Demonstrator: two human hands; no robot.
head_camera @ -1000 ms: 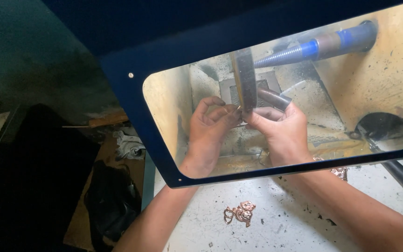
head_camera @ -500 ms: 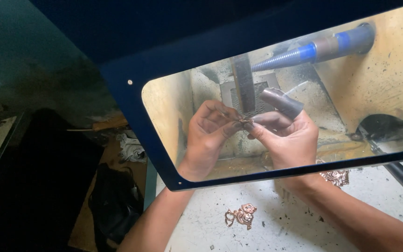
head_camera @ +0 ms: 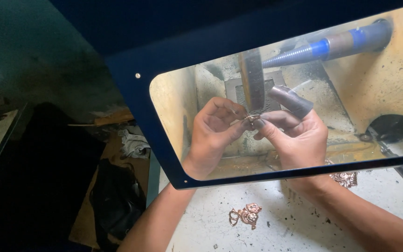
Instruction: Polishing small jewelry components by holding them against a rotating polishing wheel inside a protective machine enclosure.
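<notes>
Small metal piece [head_camera: 252,117], pinched between both hands, sits just under the edge of an upright polishing wheel [head_camera: 253,79], behind a clear shield with a dark blue frame [head_camera: 164,154]. Left hand [head_camera: 213,133] fingers close narrowly on it; right hand [head_camera: 299,135] fingers grip its other side, one finger wearing a grey cover [head_camera: 291,100]. Copper-coloured ornaments [head_camera: 245,216] lie on the white table [head_camera: 281,219] below.

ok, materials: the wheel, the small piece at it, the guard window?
Wheel: looks like stitched cloth or felt, dull tan, matte edge. Small piece, pinched between left hand and right hand: apparently metal, too small to tell finish. Guard window: clear plastic probably, yellowish, dusty, in a dark blue frame.
</notes>
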